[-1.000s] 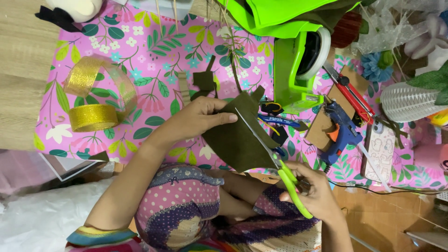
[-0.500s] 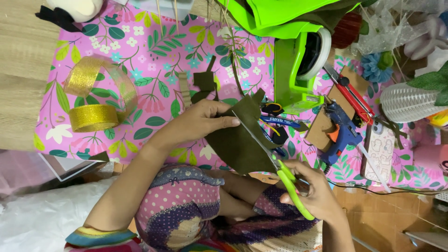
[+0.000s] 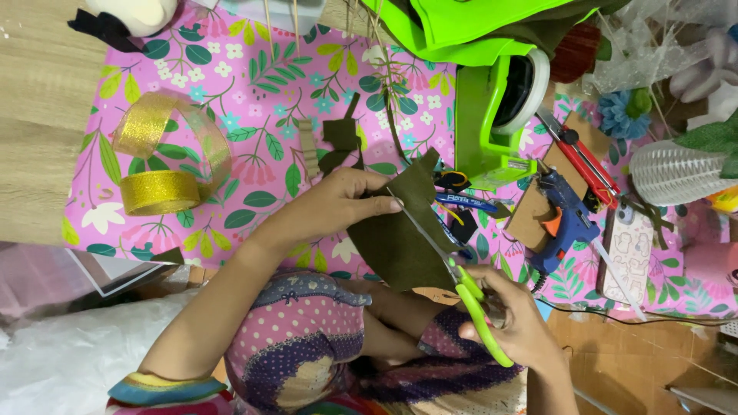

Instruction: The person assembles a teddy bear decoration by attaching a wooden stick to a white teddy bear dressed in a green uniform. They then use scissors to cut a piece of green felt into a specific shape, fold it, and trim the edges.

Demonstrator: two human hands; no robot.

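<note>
Left hand [image 3: 338,204] pinches the dark green felt piece [image 3: 400,238] at centre. Right hand [image 3: 511,319], at five o'clock, grips green-handled scissors [image 3: 461,288]; the blades have advanced further along the felt since a second ago, extending the cut.

Scissors [image 3: 453,269]: the green-handled pair has run further up the dark olive felt piece [image 3: 400,238], blades now lying deep along its right side, tips close to the left thumb.
Right hand [image 3: 511,319]: has slid up and a little left behind the handles, closer to the felt's lower edge than a second ago.
Left hand [image 3: 338,207]: fingers have crept along the top edge, pinching nearer the blade tips.
Dark olive felt piece: swung slightly, its upper point now tilted more toward the green tape dispenser [image 3: 496,115].
</note>
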